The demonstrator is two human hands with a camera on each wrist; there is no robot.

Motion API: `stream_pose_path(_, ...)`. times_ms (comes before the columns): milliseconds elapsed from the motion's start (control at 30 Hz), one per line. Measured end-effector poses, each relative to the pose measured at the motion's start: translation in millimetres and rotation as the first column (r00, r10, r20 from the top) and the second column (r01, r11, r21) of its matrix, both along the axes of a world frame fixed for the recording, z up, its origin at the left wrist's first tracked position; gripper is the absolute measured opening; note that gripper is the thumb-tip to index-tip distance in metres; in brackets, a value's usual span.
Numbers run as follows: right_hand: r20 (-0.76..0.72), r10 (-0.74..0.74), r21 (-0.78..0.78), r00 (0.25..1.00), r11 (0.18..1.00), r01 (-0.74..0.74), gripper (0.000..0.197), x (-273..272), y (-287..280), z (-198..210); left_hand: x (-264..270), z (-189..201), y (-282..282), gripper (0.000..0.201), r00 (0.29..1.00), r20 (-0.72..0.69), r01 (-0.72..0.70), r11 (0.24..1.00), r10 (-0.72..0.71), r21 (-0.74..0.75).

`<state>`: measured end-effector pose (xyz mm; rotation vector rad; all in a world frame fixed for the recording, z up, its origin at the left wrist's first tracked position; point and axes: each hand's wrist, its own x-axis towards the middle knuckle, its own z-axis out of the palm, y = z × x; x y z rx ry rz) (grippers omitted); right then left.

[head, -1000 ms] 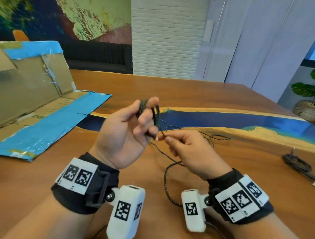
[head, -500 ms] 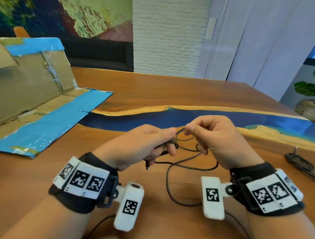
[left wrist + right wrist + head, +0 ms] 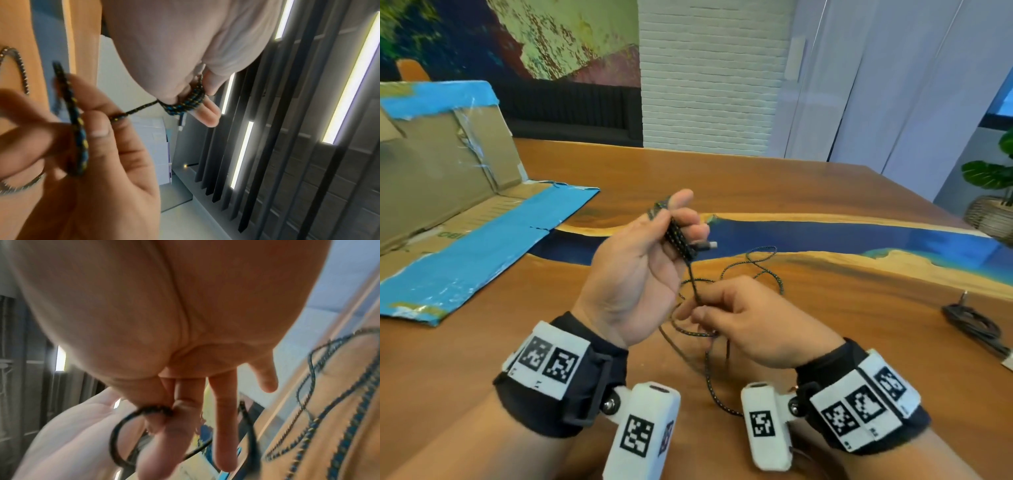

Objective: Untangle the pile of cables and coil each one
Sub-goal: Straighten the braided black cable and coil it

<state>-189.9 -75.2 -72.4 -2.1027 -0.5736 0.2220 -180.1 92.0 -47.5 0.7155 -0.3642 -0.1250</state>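
Observation:
A black braided cable with blue and yellow flecks (image 3: 760,265) is partly wound into a small coil (image 3: 677,236) around the fingers of my left hand (image 3: 674,222), raised palm-up above the table; its silver plug (image 3: 707,244) sticks out to the right. In the left wrist view the coil (image 3: 189,100) wraps my fingers. My right hand (image 3: 702,308), lower and to the right, pinches the free strand (image 3: 156,409) between thumb and forefinger. The loose remainder lies in loops on the wooden table (image 3: 825,342).
A flattened cardboard box with blue tape (image 3: 465,240) covers the table's left side. A second black cable (image 3: 972,325) lies bundled at the right edge. A blue resin strip (image 3: 825,236) crosses the table. A potted plant (image 3: 993,192) stands far right.
My left hand has turned palm-up and risen with the coil. My right hand has dropped below it, sliding along the strand. The loose loops shifted on the table.

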Motion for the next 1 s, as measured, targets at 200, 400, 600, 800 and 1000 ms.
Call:
stream_pose_path(200, 0.024, 0.045, -0.033, 0.999, 0.998, -0.045, 0.018, -9.4, 4.6, 6.6, 8.7, -4.7, 3.4, 0.030, 0.931, 0.222, -0.365, 0.764, 0.291, 0.532)
stream_pose_path(400, 0.101, -0.064, 0.081, 0.993, 0.995, 0.056, 0.025, -0.8, -11.1, 12.0, 13.7, -11.5, 9.6, 0.025, 0.888, 0.380, -0.453, 0.345, 0.258, 0.822)
stream_pose_path(600, 0.070, -0.253, 0.384, 0.965, 0.900, 0.208, 0.027, 6.6, -33.9, 22.6, 8.9, -4.8, 21.6, 0.020, 0.965, 0.263, -0.260, 0.183, 0.007, 0.948)
stream_pose_path(800, -0.189, -0.448, 0.737, 0.874, 0.523, 0.427, 0.029, 22.0, -66.2, 29.3, 6.5, -1.9, 29.1, 0.043, 0.960, 0.189, -0.125, 0.284, -0.208, 0.951)
stream_pose_path(1000, -0.191, -0.490, 0.760, 0.850, 0.474, 0.444, 0.018, 21.5, -92.9, 32.0, 11.0, 3.3, 28.1, 0.040, 0.991, 0.120, -0.129, 0.631, 0.057, 0.765)
